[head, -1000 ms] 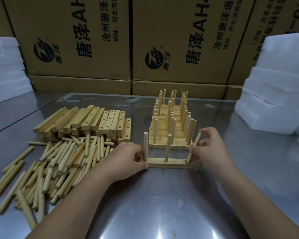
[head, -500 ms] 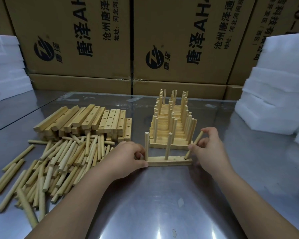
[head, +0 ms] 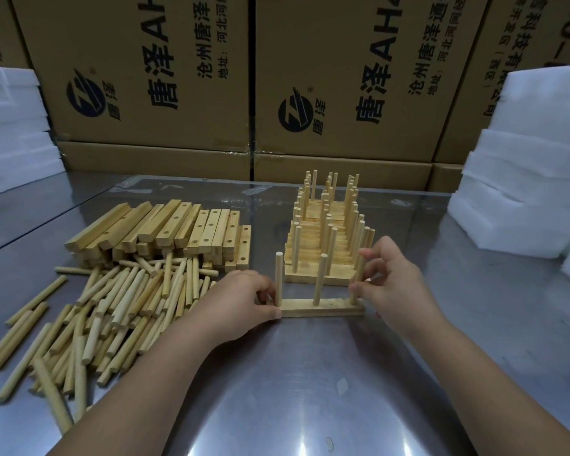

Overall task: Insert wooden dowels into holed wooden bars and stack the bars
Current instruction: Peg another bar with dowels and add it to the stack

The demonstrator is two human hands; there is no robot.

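Fingers point(head: 372, 250) of right hand point(head: 396, 284) pinching 3rd dowel point(head: 358, 270) in bar point(head: 323, 308), left hand point(head: 241, 302) gripping bar's end

Hands: two, left hand point(head: 241, 307) and right hand point(head: 392, 281). Front bar point(head: 323, 309): one, carrying three upright dowels point(head: 320, 281). Stack of doweled bars point(head: 316, 271): one, its bars too crowded to count. Loose dowels point(head: 119, 307) and loose bars point(head: 165, 228): one heap each, uncountable. Foam stacks point(head: 533, 166): two. Cardboard boxes point(head: 145, 77): at least four.
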